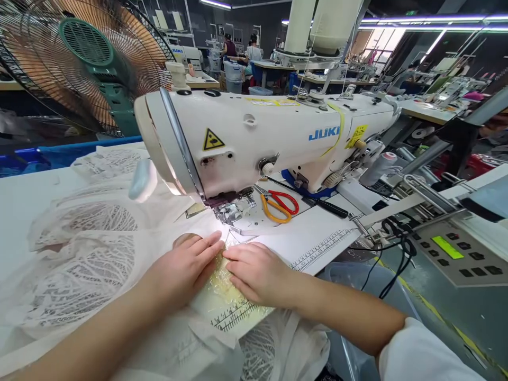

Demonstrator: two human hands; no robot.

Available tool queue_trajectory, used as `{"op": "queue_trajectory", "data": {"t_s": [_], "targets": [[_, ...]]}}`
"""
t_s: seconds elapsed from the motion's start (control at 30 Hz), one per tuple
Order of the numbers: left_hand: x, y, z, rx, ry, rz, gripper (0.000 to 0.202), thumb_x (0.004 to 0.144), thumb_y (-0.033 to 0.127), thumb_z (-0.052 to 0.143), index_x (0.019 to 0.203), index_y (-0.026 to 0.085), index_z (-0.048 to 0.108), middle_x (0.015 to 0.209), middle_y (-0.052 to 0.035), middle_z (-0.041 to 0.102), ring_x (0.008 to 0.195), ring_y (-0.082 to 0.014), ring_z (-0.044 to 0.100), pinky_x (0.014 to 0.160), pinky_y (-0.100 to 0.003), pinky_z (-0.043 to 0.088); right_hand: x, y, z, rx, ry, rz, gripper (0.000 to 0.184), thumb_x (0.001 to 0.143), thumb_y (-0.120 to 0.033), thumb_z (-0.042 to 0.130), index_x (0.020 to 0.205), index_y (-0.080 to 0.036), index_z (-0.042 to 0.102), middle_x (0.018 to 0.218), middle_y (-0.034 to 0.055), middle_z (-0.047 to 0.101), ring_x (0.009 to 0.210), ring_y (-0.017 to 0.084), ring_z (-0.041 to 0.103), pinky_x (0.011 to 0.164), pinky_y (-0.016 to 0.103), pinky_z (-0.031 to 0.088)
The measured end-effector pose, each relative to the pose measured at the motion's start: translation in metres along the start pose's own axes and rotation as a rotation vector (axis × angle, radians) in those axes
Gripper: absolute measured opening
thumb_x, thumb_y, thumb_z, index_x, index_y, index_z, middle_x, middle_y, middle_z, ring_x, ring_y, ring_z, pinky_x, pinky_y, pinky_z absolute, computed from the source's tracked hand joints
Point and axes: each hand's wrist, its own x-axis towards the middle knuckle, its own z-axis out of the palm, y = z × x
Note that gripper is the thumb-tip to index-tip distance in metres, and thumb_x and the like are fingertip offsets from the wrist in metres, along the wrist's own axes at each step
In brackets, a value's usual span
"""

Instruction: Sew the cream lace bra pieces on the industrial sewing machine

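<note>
White fabric with lace panels (107, 222) spreads over the left of the table and runs up to the presser foot (232, 211) of a white sewing machine (246, 132). My left hand (194, 259) is closed on the fabric just in front of the foot, its fingers pointing forward. Beside it, my right hand (257, 270) has its fingers pressed together on the fabric's edge. A small gap separates the hands, over a shiny yellowish patch (222, 280) on the table. Both thumbs are partly hidden.
Snips with red and orange handles (278, 206) and a black-handled screwdriver (331, 207) lie by the machine bed. A white tape (391, 209) runs through a metal guide at right. A large fan (91, 58) stands back left, a control panel (456, 251) at right.
</note>
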Motion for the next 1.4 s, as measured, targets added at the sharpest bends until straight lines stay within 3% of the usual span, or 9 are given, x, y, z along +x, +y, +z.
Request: {"op": "queue_trajectory", "data": {"t_s": [0.4,0.73,1.07,1.17,1.23,1.33,1.4], "targets": [[0.002,-0.012,-0.004,-0.049,0.001,0.041,0.040,0.093,0.037,0.035,0.109,0.021,0.067,0.124,-0.0074,0.065,0.094,-0.0202,0.064,0.077,-0.031,0.054,0.000,0.000,-0.003,0.022,-0.007,-0.010,0.019,0.089,-0.022,0.046,0.093,-0.014,0.063,0.116,0.0110,0.066,0.110,0.023,0.058,0.089,0.037,0.048],[0.012,-0.033,-0.009,0.007,-0.068,-0.015,0.049,0.091,0.044,0.027,0.106,0.020,0.068,0.124,-0.0082,0.065,0.096,-0.0246,0.065,0.077,-0.035,0.056,0.001,0.000,-0.001,-0.022,0.060,-0.032,0.021,0.088,-0.024,0.047,0.091,-0.014,0.065,0.113,0.0096,0.067,0.108,0.023,0.060,0.088,0.035,0.048],[0.023,-0.048,-0.010,0.014,-0.145,-0.091,0.055,0.089,0.048,0.025,0.114,0.018,0.064,0.132,-0.0127,0.059,0.111,-0.0284,0.061,0.090,-0.040,0.052,0.002,0.001,-0.001,-0.040,0.101,-0.042,0.020,0.088,-0.024,0.047,0.089,-0.014,0.064,0.110,0.0087,0.068,0.104,0.021,0.061,0.085,0.034,0.048],[0.024,-0.049,-0.008,0.017,-0.136,-0.107,0.055,0.089,0.047,0.025,0.114,0.017,0.064,0.132,-0.0138,0.059,0.113,-0.0288,0.059,0.095,-0.042,0.049,0.001,-0.010,-0.003,-0.031,0.153,-0.036,0.021,0.090,-0.025,0.044,0.090,-0.015,0.063,0.108,0.0095,0.068,0.101,0.021,0.060,0.084,0.035,0.047],[0.023,-0.048,-0.009,0.032,-0.134,-0.125,0.055,0.089,0.045,0.025,0.114,0.016,0.063,0.132,-0.0149,0.059,0.114,-0.0293,0.059,0.095,-0.043,0.049,-0.001,-0.026,-0.001,-0.016,0.137,-0.064,0.023,0.091,-0.033,0.046,0.091,-0.016,0.062,0.100,0.0084,0.068,0.091,0.020,0.060,0.078,0.034,0.047],[0.016,-0.041,-0.014,0.070,-0.134,-0.157,0.054,0.088,0.042,0.024,0.114,0.015,0.064,0.132,-0.0159,0.058,0.114,-0.0295,0.058,0.093,-0.043,0.051,-0.006,-0.056,0.005,-0.044,-0.003,-0.151,0.034,0.087,-0.052,0.051,0.089,-0.019,0.059,0.085,0.0039,0.064,0.072,0.018,0.057,0.065,0.031,0.046],[0.002,-0.034,-0.020,0.111,-0.135,-0.168,0.053,0.088,0.039,0.024,0.113,0.014,0.064,0.134,-0.0158,0.057,0.115,-0.0290,0.058,0.092,-0.042,0.051,-0.010,-0.073,0.010,-0.113,-0.096,-0.168,0.039,0.083,-0.057,0.054,0.090,-0.019,0.057,0.082,0.0036,0.061,0.071,0.018,0.055,0.061,0.031,0.044]]}}
